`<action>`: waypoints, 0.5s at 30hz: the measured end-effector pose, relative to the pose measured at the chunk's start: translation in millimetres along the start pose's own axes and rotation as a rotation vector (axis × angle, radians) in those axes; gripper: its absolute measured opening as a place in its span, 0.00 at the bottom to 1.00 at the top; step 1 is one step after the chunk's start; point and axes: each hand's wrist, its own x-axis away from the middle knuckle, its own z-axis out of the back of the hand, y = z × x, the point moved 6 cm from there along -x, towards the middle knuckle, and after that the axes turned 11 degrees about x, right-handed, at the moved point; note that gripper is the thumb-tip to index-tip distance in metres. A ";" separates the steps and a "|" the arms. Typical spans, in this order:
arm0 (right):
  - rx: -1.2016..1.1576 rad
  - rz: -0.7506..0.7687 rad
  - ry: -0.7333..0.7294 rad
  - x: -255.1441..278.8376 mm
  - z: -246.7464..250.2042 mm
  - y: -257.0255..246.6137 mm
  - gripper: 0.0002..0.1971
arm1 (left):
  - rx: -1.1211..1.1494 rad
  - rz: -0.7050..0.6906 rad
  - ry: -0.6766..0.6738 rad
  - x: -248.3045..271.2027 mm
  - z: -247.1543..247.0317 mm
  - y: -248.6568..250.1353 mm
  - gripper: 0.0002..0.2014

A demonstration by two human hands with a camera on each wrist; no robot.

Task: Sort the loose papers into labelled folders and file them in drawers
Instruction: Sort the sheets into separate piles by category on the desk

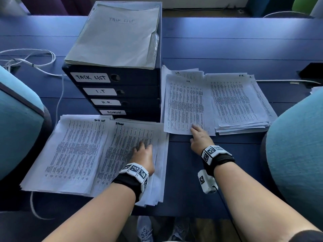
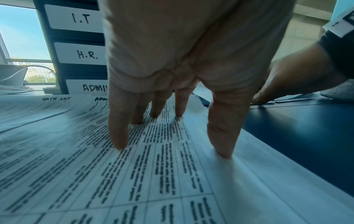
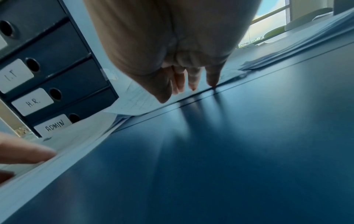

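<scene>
So the papers are already split into four marked stacks on the tabletop [image 1: 227, 49]. The ADMIN stack [image 1: 132, 142] sits by the near edge, right in front of the drawer unit [image 1: 122, 81], long side running away from the near edge. The left hand [image 1: 143, 156] is flat on top of it, fingers [image 2: 118, 136] spread and straight, pressing, not gripping. The right hand [image 1: 201, 138] reaches further out, straight fingertips just touching the near edge of the I.T stack [image 1: 185, 103], holding nothing. The TASK LIST folder [image 1: 115, 35] lies on top of the unit. The left hand is nearest the ADMIN sheets, so I guess that pile gets gathered next.
</scene>
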 end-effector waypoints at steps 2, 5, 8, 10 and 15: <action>-0.068 0.006 0.041 5.6 -1.3 -2.0 0.29 | 0.003 -0.013 0.007 0.8 2.6 -3.1 0.37; -0.164 0.015 0.167 17.6 -0.2 -7.5 0.25 | 0.030 -0.023 0.023 2.5 7.8 -7.7 0.34; -0.212 0.043 0.226 28.3 -2.0 -18.0 0.23 | 0.096 -0.037 0.059 3.4 14.5 -14.4 0.32; -0.250 0.036 0.213 35.2 -6.1 -25.8 0.22 | 0.116 -0.030 0.075 5.0 17.6 -23.3 0.32; -0.354 -0.016 0.180 50.2 -19.5 -46.4 0.21 | 0.075 0.095 0.153 16.1 35.0 -52.0 0.30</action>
